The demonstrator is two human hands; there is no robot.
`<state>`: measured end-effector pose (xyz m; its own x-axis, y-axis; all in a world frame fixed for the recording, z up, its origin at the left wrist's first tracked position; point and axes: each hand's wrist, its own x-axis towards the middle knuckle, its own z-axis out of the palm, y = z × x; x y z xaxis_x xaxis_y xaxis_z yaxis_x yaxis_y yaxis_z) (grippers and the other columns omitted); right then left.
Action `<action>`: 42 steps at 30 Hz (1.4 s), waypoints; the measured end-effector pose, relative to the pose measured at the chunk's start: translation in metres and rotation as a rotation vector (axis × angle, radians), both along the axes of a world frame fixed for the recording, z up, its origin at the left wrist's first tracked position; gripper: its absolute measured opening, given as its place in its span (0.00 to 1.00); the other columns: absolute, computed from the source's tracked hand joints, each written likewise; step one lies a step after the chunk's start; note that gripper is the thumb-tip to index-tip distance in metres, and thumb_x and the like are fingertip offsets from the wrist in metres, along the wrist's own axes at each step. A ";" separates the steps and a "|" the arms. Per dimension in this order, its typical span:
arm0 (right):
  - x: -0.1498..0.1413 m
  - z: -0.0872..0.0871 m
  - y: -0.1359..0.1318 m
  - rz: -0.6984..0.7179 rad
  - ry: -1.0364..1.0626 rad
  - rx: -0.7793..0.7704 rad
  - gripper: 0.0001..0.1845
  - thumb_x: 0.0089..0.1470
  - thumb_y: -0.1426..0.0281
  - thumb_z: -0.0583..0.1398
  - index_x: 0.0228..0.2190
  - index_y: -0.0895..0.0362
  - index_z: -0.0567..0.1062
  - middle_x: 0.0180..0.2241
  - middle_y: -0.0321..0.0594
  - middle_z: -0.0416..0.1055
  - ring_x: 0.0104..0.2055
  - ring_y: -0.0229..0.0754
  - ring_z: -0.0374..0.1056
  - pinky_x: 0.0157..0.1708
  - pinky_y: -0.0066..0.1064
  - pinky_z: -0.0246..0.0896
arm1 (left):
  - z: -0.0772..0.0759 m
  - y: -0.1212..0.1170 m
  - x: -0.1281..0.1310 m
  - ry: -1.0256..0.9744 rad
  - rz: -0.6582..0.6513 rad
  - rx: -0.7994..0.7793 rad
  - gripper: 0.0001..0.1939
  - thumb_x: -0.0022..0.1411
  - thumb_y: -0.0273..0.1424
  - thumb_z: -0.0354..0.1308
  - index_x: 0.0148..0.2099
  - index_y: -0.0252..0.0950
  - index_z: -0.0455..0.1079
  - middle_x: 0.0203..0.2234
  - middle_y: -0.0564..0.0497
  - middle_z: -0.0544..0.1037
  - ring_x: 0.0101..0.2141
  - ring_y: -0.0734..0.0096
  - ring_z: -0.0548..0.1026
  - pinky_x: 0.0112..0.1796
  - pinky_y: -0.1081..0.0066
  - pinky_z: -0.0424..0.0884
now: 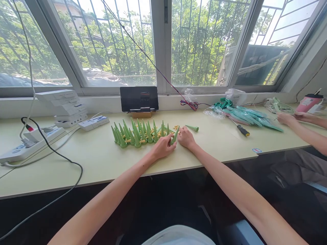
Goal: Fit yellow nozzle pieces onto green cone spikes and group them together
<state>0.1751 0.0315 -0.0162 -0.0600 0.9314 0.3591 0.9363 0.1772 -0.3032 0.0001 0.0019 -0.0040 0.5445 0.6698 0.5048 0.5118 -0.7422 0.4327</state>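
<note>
My left hand (pixel 163 147) is closed around the lower part of a green cone (pixel 175 134), which leans slightly to the right with its tip up. Right beside it, my right hand (pixel 186 137) has its fingers pinched together near the cone; what they hold, if anything, is too small to make out. Left of my hands stand several more green cones (pixel 137 139) in a close group, points up, with small yellow pieces (pixel 142 141) among them. More yellow bits (pixel 176 127) lie just behind my hands. One green cone (pixel 192 128) rests on its side beyond my right hand.
A dark tablet (pixel 139 98) leans on a stand by the window. White boxes (pixel 68 108), a power strip (pixel 30 144) and cables are at left. Toward the right lie a screwdriver (pixel 242 130) and teal plastic bags (pixel 250 115). Another person's hands (pixel 286 118) work near a pink cup (pixel 309 102).
</note>
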 end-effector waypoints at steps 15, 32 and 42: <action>-0.002 0.001 0.002 -0.021 -0.015 -0.046 0.11 0.59 0.72 0.49 0.40 0.55 0.70 0.41 0.46 0.68 0.37 0.45 0.68 0.34 0.33 0.58 | 0.004 -0.003 0.000 0.008 -0.003 -0.017 0.13 0.62 0.36 0.53 0.44 0.33 0.69 0.19 0.57 0.65 0.22 0.74 0.63 0.27 0.72 0.59; -0.002 -0.001 0.003 -0.009 -0.007 -0.039 0.10 0.63 0.70 0.47 0.41 0.57 0.67 0.43 0.47 0.69 0.38 0.45 0.68 0.34 0.33 0.58 | 0.003 -0.002 0.000 0.022 -0.002 -0.007 0.12 0.63 0.37 0.52 0.43 0.34 0.68 0.19 0.57 0.64 0.22 0.74 0.63 0.27 0.72 0.58; -0.002 0.000 0.002 0.003 0.028 -0.044 0.10 0.64 0.71 0.47 0.42 0.58 0.66 0.43 0.49 0.69 0.38 0.46 0.68 0.33 0.33 0.57 | 0.003 -0.002 0.000 0.032 0.003 -0.029 0.12 0.63 0.36 0.52 0.44 0.33 0.67 0.19 0.57 0.64 0.22 0.74 0.63 0.27 0.73 0.58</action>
<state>0.1729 0.0335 -0.0161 -0.0534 0.9463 0.3190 0.9270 0.1657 -0.3365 0.0000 -0.0001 -0.0008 0.5583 0.6852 0.4678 0.5275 -0.7283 0.4373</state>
